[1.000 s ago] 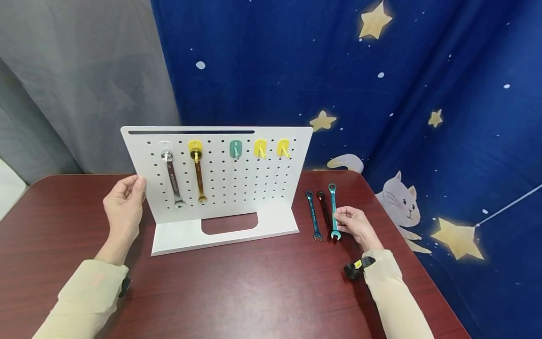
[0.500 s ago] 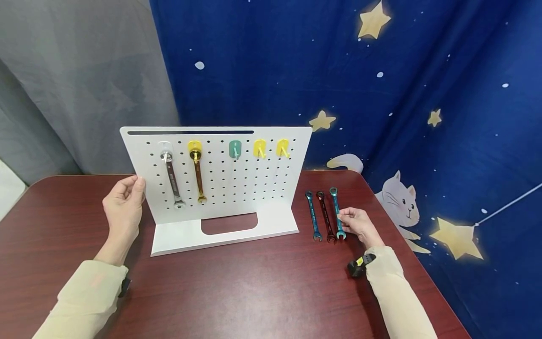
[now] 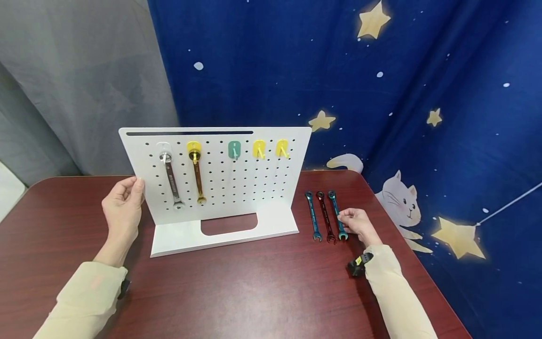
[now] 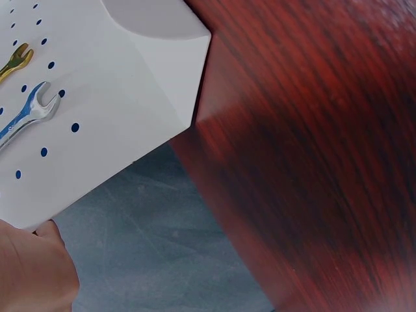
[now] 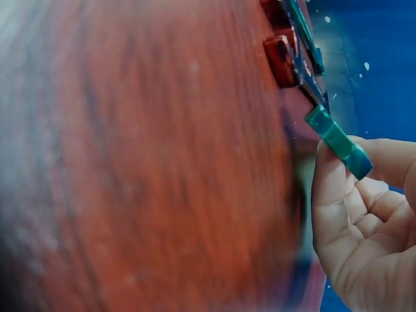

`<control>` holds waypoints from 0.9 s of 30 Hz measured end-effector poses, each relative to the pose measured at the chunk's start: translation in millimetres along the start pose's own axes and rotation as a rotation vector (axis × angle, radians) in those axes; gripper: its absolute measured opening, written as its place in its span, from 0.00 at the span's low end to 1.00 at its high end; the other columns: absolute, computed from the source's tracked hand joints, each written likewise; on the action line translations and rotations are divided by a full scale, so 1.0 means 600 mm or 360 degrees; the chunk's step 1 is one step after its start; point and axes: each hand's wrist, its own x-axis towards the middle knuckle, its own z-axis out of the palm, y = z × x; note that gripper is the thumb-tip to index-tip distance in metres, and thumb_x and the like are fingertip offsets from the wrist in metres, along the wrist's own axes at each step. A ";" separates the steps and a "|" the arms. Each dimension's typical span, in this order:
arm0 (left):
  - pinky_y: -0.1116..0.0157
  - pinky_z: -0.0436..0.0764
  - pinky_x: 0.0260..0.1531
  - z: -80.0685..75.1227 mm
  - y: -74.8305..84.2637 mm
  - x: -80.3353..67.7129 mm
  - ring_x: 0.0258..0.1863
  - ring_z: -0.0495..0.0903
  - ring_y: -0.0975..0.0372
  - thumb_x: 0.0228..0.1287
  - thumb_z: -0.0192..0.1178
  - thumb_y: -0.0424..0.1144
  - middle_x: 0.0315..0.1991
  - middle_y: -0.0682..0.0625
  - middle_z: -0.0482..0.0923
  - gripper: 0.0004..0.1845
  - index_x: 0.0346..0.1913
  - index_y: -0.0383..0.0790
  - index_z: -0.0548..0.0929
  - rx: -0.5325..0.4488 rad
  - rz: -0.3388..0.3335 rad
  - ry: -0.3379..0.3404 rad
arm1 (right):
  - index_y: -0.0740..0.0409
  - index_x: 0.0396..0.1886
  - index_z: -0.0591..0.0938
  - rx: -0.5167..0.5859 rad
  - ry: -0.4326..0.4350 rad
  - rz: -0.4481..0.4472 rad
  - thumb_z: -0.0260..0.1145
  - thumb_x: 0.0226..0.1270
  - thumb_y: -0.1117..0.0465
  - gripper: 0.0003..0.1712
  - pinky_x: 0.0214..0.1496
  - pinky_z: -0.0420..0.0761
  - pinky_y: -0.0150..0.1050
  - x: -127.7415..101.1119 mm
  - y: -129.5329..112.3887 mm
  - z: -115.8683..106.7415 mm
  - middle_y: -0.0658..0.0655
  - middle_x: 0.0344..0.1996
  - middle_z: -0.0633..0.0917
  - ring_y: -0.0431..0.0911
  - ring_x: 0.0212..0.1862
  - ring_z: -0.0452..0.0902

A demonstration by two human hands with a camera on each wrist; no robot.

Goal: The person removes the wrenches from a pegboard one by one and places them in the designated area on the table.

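Observation:
My left hand (image 3: 123,202) pinches the left edge of a white pegboard stand (image 3: 220,188) between thumb and fingers. In the left wrist view, part of that hand (image 4: 36,270) shows at the board's edge. My right hand (image 3: 357,223) pinches a teal combination wrench (image 3: 336,210), its thumb and fingertips on the shank, at the right of a row of wrenches. The right wrist view shows the teal wrench's near end (image 5: 338,143) between thumb and finger. Left of it lie a dark red wrench (image 3: 325,214) and a blue wrench (image 3: 313,214), side by side.
A silver wrench (image 3: 171,181) and a gold wrench (image 3: 198,178) hang from hooks on the pegboard. Further right are a bare green hook (image 3: 235,149) and two bare yellow hooks. The stand rests on a reddish-brown table (image 3: 237,292); curtains (image 3: 271,61) hang behind.
In my right hand the teal wrench has come down beside the red one; its open end has shifted right and its ring end has dropped. My left hand stays on the board.

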 end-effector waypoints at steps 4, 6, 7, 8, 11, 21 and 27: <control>0.82 0.74 0.26 0.001 -0.002 0.000 0.23 0.72 0.72 0.62 0.62 0.35 0.23 0.60 0.78 0.02 0.35 0.47 0.81 0.0006 0.0024 -0.0004 | 0.71 0.41 0.76 -0.0039 0.0005 -0.0002 0.59 0.66 0.68 0.09 0.24 0.78 0.27 0.000 0.002 0.001 0.47 0.20 0.78 0.37 0.23 0.71; 0.81 0.74 0.25 0.001 -0.003 0.000 0.22 0.72 0.71 0.62 0.62 0.35 0.23 0.60 0.77 0.02 0.36 0.47 0.81 0.0010 0.0036 -0.0008 | 0.71 0.40 0.76 -0.0061 0.0014 -0.0001 0.59 0.65 0.68 0.09 0.24 0.78 0.28 0.000 0.002 0.002 0.48 0.21 0.78 0.37 0.24 0.71; 0.81 0.74 0.25 0.001 -0.004 0.000 0.22 0.71 0.71 0.62 0.62 0.35 0.23 0.60 0.77 0.02 0.36 0.47 0.81 0.0021 0.0047 -0.0010 | 0.71 0.40 0.76 -0.0079 0.0025 0.0000 0.59 0.65 0.68 0.08 0.24 0.78 0.28 0.000 0.001 0.003 0.48 0.21 0.79 0.37 0.23 0.72; 0.81 0.74 0.25 0.001 -0.004 0.000 0.22 0.71 0.71 0.62 0.62 0.35 0.23 0.60 0.77 0.02 0.36 0.47 0.81 0.0023 0.0049 -0.0009 | 0.71 0.40 0.76 -0.0098 0.0033 -0.0004 0.59 0.65 0.68 0.08 0.24 0.79 0.28 -0.001 0.001 0.003 0.48 0.21 0.79 0.37 0.23 0.72; 0.82 0.73 0.25 0.001 -0.005 -0.001 0.22 0.71 0.72 0.62 0.62 0.36 0.23 0.60 0.77 0.02 0.36 0.47 0.81 0.0035 0.0059 -0.0005 | 0.71 0.39 0.77 -0.0154 0.0083 0.0000 0.60 0.65 0.68 0.08 0.23 0.78 0.28 -0.001 -0.002 0.005 0.49 0.21 0.79 0.36 0.22 0.73; 0.81 0.72 0.24 0.004 -0.002 -0.002 0.22 0.70 0.71 0.61 0.63 0.37 0.22 0.58 0.77 0.02 0.36 0.45 0.82 0.0006 0.0053 0.0007 | 0.68 0.36 0.80 -0.0282 0.0157 -0.0027 0.63 0.62 0.66 0.07 0.23 0.77 0.29 -0.005 -0.009 0.007 0.49 0.20 0.77 0.37 0.20 0.73; 0.82 0.75 0.27 0.001 -0.002 0.000 0.23 0.73 0.73 0.61 0.63 0.36 0.23 0.60 0.78 0.02 0.35 0.47 0.81 -0.0041 -0.0013 0.0013 | 0.67 0.34 0.80 -0.0313 0.0178 -0.0033 0.64 0.62 0.66 0.07 0.23 0.78 0.29 -0.006 -0.009 0.006 0.49 0.19 0.78 0.37 0.20 0.73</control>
